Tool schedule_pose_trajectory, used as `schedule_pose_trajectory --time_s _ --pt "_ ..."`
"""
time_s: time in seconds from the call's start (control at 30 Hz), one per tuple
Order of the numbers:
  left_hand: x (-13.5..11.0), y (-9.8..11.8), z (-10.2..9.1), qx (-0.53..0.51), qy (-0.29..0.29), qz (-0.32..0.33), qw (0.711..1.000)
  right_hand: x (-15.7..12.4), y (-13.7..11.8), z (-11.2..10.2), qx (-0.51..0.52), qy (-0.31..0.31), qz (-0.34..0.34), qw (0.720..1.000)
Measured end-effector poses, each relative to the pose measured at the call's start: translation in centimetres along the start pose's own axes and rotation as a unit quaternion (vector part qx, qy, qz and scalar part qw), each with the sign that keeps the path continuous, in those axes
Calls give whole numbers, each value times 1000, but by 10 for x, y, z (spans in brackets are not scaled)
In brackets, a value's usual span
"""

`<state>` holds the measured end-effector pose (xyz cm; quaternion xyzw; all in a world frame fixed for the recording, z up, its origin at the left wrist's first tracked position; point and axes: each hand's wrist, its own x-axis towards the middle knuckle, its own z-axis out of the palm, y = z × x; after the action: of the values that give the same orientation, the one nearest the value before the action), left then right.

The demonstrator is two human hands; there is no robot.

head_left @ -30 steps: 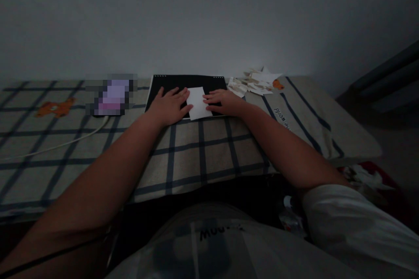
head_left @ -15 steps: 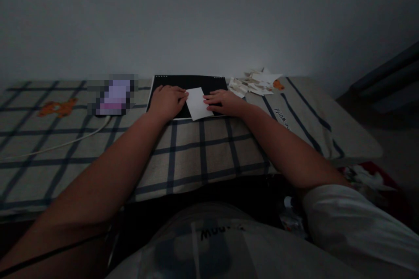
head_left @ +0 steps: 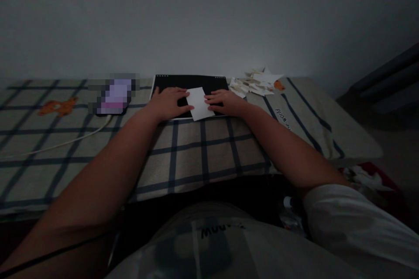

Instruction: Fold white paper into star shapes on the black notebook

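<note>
A small white sheet of paper (head_left: 199,103) lies at a slight slant on a black board or pad (head_left: 190,81) with small slots along its far edge. Its near corner reaches just past the pad's front edge. My left hand (head_left: 168,103) rests palm down on the pad, fingers stretched out, thumb and fingertips touching the paper's left side. From the other side, my right hand (head_left: 225,102) lies with its fingers spread, the tips on the paper's right edge. Neither hand grips the sheet.
Beyond my right hand lies a pile of folded white paper pieces (head_left: 253,83) with an orange object (head_left: 278,85). To the left are a phone (head_left: 116,96) on a white cable (head_left: 81,136) and an orange piece (head_left: 59,107). A checked cloth (head_left: 190,157) covers the table against the wall.
My left thumb has spread away from the fingers and now touches the paper's left side lower down. The paper and my right hand have barely moved.
</note>
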<state>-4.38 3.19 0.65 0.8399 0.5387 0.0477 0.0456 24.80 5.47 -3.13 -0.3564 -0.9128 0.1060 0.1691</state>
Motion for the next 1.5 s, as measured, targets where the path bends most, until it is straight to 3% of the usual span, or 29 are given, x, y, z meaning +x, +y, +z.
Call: schedule_pose_trajectory --time_s 0.23,0.47,0.67,0.83,0.97,1.33,1.5 --pt "-6 5 -3 32 -86 -10 996 0 4 2 -3 2 -3 1000" --pt "-9 4 1 34 -104 1 994 -2 5 2 -13 0 -1 1000" --pt "-13 8 3 10 -79 2 997 -3 4 2 -16 1 -9 1000" --pt "-12 11 9 9 -11 -3 1000 -3 5 2 -9 4 -12 1000" --pt "-10 9 12 13 7 15 1000 -4 5 4 -5 11 -9 1000" --pt "-12 4 4 -30 126 35 991 -6 -2 -8 -27 68 -44 996" --pt "-9 3 5 -76 95 136 983 -7 -1 -6 -18 68 -64 996"
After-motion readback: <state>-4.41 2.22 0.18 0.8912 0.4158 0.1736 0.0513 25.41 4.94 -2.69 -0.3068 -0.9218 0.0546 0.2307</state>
